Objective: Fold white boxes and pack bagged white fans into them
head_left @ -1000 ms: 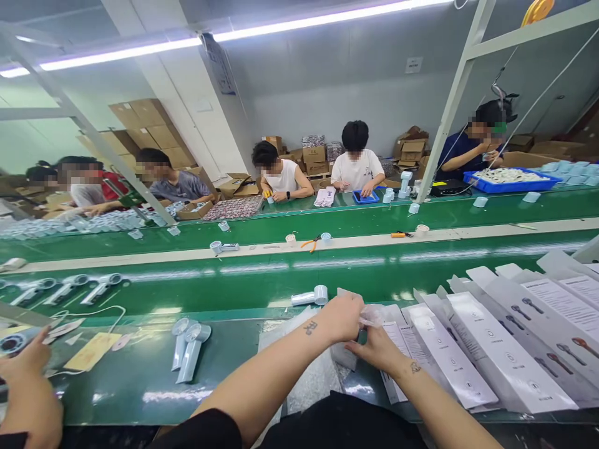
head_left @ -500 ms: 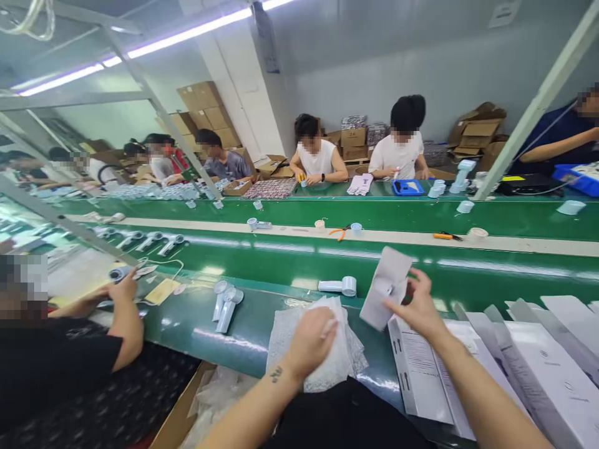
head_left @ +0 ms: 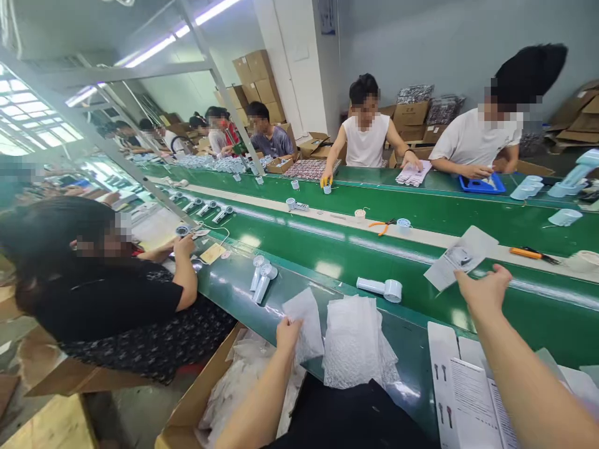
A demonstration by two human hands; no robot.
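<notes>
Left hand (head_left: 287,333) pinches a single foam pouch (head_left: 304,324) at the near edge of the green belt surface (head_left: 224,299), beside a pouch stack (head_left: 353,343). Right hand (head_left: 484,290) open, empty, just short of a printed leaflet (head_left: 461,257). Flat printed cartons (head_left: 463,390) remain at the near right corner; a white handheld fan (head_left: 379,289) lies unwrapped beyond.
</notes>
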